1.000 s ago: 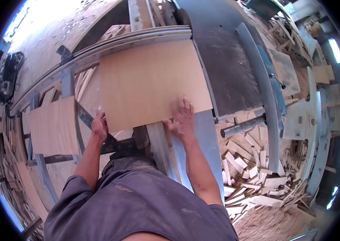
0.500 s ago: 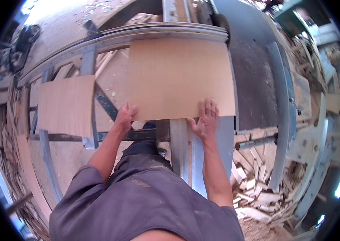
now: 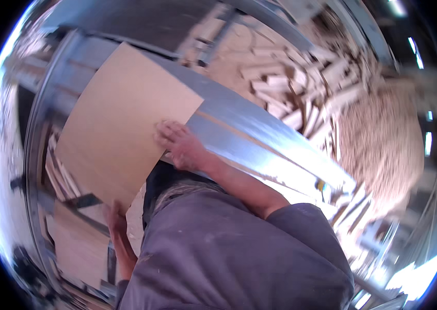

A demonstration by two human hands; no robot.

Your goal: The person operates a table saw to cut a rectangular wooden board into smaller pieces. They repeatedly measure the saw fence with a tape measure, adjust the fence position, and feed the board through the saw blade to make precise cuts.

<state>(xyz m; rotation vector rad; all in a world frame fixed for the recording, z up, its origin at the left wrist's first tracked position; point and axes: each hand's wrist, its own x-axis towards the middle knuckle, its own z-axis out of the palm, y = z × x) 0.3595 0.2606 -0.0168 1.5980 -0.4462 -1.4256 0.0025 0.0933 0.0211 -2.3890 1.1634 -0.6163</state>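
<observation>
A large pale wooden panel [image 3: 120,119], flat and thin like plywood, lies tilted across the view on a metal machine table. My right hand [image 3: 179,144] rests over its near edge, fingers stretched across the top face and slightly blurred. At the panel's lower corner, my left hand [image 3: 117,219] grips the edge; motion smears its fingertips, and part of the grip is hidden. A second, smaller wooden panel [image 3: 79,245] lies beyond my left hand, on the frame at the lower left.
Bright metal rails [image 3: 259,144] run from the large panel toward the right. Offcuts [image 3: 301,98] are heaped on the floor beside a sawdust pile [image 3: 383,150]. A long metal fence [image 3: 35,150] curves along the left, and a dark machine surface [image 3: 130,23] stands at the top.
My view has swung to the right, so the panel now appears left and slanted. Both hands have stayed at its near edge, the right one lying further over it.
</observation>
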